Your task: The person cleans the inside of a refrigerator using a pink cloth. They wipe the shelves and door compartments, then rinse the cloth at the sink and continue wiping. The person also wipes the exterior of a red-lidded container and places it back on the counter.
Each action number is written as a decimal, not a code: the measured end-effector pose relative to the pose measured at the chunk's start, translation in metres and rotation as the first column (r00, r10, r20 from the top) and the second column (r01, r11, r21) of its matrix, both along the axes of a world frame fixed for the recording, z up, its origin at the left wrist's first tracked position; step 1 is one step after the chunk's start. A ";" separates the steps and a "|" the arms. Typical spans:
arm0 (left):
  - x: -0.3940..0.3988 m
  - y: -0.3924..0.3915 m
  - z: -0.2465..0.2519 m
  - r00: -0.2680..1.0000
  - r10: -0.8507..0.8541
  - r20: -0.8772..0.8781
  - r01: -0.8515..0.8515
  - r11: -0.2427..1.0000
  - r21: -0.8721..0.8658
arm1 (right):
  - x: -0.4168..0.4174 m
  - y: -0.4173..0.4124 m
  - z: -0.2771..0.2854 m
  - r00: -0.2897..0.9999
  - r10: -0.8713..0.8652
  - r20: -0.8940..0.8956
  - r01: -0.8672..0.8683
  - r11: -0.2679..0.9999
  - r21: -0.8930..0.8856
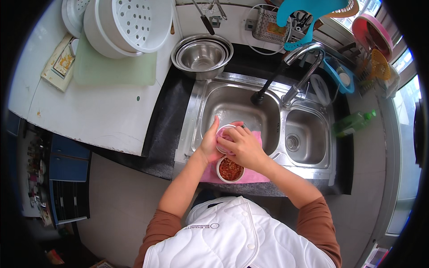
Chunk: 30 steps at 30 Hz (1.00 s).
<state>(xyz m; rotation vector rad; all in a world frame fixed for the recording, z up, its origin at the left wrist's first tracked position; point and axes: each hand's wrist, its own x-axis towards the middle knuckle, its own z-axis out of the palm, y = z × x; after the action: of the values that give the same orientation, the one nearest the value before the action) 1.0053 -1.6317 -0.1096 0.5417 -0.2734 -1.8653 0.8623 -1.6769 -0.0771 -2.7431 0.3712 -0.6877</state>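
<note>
Over the front edge of the large sink basin, my left hand (209, 144) holds a small round white lid or shallow container (220, 149), its thumb pointing up along the side. Inside its rim shows pink material, probably cloth. My right hand (246, 147) reaches over it, fingers curled into the pink material; whether they pinch it is hidden. Just below my hands, a round white-rimmed tub (230, 169) filled with red, chili-like chopped food stands on a pink cloth (256, 176). That cloth lies across the sink's front edge and also shows beside my right hand.
A chrome faucet (303, 80) with a black hose rises behind the two-basin steel sink (241, 107). Nested steel bowls (201, 57) stand at back left. White perforated steamer baskets (134, 26) rest by a pale green cutting board (114, 72). A green bottle (354, 123) lies at right.
</note>
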 end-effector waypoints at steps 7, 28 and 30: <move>0.000 -0.012 -0.008 0.993 -0.105 0.046 0.103 0.994 0.033 | -0.019 -0.024 0.010 0.966 0.226 -0.126 -0.246 0.954 -0.170; 0.007 -0.005 -0.004 0.994 -0.094 0.061 0.086 0.988 0.126 | -0.059 -0.083 0.051 0.969 -0.193 0.156 0.221 0.957 -0.187; 0.012 0.000 -0.007 0.998 -0.047 0.038 0.042 0.991 0.124 | -0.072 -0.088 -0.006 0.901 -0.373 0.222 0.252 0.866 0.432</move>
<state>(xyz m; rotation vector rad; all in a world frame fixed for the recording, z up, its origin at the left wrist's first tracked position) 1.0175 -1.6321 -0.1168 0.6637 -0.1998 -1.9243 0.7907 -1.7645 -0.0834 -2.1720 0.8053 -0.9754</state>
